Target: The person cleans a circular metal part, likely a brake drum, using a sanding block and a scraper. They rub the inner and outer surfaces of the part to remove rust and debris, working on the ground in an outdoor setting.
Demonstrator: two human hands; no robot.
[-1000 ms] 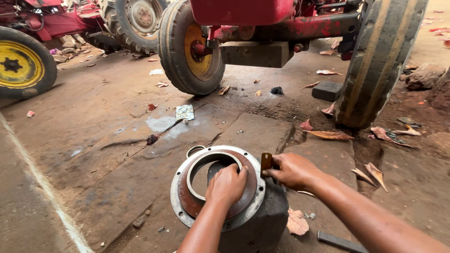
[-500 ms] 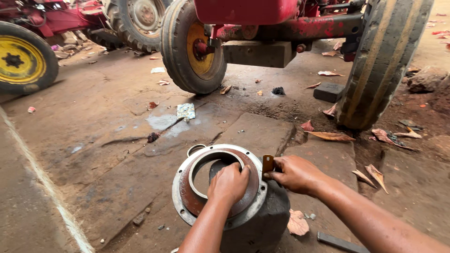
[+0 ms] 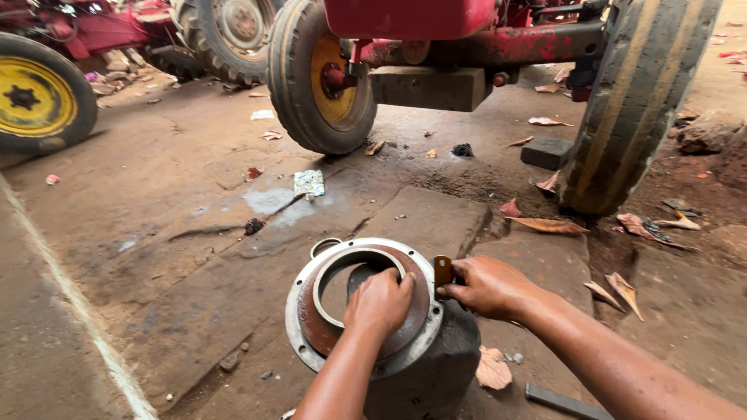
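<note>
In the head view, a round metal housing (image 3: 366, 311) with a wide bolt flange is seen resting on a dark stone block (image 3: 436, 365) on the workshop floor, low in the middle of the picture; the left hand (image 3: 380, 302) is laid on the rusty inner ring, its fingers curled together over the inner edge; the right hand (image 3: 490, 288) is closed at the flange's right rim, thumb and fingers pinched on a small brown-handled tool (image 3: 443, 272) held upright against the edge; the housing is judged heavy, stiff and likely greasy, so it would best be gripped by the flange rim with both hands rather than by the slick bore; beyond it, a crumpled pale wrapper (image 3: 309, 183) lies flat on the wet patch of floor before the tractor's front wheel (image 3: 320, 74); a small red scrap (image 3: 52, 179) is seen at far left near the yellow-hubbed wheel (image 3: 35, 97); no legible labels or signs can be made out.
</note>
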